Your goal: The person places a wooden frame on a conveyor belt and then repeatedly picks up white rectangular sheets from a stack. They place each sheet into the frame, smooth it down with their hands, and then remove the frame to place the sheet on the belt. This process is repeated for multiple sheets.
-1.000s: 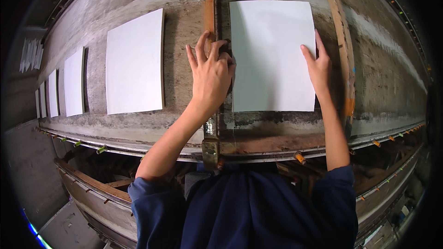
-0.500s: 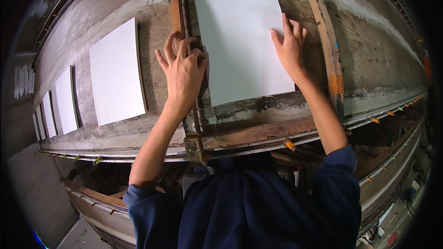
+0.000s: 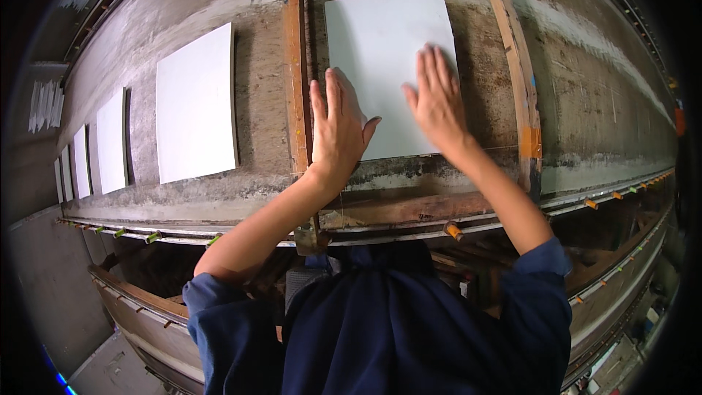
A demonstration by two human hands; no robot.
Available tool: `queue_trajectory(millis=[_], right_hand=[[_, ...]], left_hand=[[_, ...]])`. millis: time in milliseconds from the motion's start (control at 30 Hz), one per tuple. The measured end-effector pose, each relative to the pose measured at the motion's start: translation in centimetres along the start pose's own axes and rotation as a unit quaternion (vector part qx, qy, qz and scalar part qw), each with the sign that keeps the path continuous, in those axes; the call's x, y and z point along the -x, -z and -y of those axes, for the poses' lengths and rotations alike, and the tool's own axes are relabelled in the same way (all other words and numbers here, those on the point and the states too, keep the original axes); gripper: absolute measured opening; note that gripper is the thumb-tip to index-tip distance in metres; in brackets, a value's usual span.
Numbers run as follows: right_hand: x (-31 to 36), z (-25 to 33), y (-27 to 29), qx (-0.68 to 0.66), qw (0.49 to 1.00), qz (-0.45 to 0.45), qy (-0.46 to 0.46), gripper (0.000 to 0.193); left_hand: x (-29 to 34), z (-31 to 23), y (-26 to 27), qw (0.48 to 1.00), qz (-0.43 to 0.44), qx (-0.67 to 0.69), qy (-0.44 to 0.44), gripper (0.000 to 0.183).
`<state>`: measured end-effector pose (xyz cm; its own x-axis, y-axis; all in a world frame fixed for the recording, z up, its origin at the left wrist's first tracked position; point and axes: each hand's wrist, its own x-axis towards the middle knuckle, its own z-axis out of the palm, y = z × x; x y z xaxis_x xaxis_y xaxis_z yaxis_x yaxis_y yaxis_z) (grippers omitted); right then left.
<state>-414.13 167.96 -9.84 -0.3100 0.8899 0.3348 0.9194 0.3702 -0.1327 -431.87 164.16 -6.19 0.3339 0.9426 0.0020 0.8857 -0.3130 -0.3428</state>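
A flat white rectangular sheet lies on the worn table inside a wooden frame. My right hand rests over the sheet's right part, palm down with its fingers stretched out. Over the lower left edge of that sheet is my left hand, fingers extended and thumb apart. Neither hand grips anything. Whether the palms press on the sheet or hover just above it I cannot tell for certain.
More white sheets lie in a row along the table to the left. Metal rails with orange and green pegs run along the near edge. The frame's right bar stands beside my right forearm.
Both hands have moved onto the white sheet from its sides, and their bent fingers have straightened. The sheet now sits inward from the frame's left bar.
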Motion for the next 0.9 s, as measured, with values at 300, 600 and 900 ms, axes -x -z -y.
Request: queue_trajectory(millis=[300, 600, 900], right_hand=[[-3.5, 0.3, 0.1, -0.072, 0.983, 0.077, 0.153, 0.048], [-11.8, -3.8, -5.5, -0.059, 0.987, -0.012, 0.150, 0.044], [-12.6, -6.4, -7.0, 0.020, 0.995, -0.076, -0.060, 0.054]], left_hand=[[-5.7, 1.1, -2.7, 0.965, -0.113, 0.230, -0.053, 0.064], [-13.9, 3.6, -5.4, 0.966, -0.145, 0.213, -0.028, 0.070], [-14.0, 3.1, -6.7, 0.944, -0.210, 0.254, -0.007, 0.083]])
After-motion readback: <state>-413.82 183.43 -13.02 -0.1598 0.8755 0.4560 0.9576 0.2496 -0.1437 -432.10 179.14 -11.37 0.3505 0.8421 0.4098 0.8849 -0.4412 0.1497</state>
